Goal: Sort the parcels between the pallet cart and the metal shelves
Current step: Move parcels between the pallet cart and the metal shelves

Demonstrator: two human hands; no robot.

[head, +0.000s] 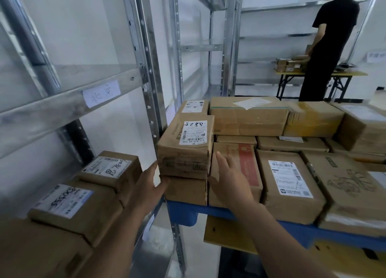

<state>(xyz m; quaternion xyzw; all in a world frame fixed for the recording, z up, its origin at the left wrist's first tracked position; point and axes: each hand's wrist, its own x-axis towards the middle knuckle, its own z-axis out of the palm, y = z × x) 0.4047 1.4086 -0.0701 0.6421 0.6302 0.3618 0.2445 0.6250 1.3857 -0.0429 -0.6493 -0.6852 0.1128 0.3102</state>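
reaching with spread fingers, the left hand (149, 185) and right hand (230, 178) flank a brown parcel (186, 147). it bears a white barcode label, stacked at the pallet cart (181, 213) corner.

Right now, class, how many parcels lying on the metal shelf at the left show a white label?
2. One labelled parcel lies nearer the camera. The other parcel sits behind it, beside the left hand. More may be hidden below the frame's edge.

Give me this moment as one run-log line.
phase: reaching | left hand: open, touching stacked parcel | right hand: open beside it | pallet cart: loaded
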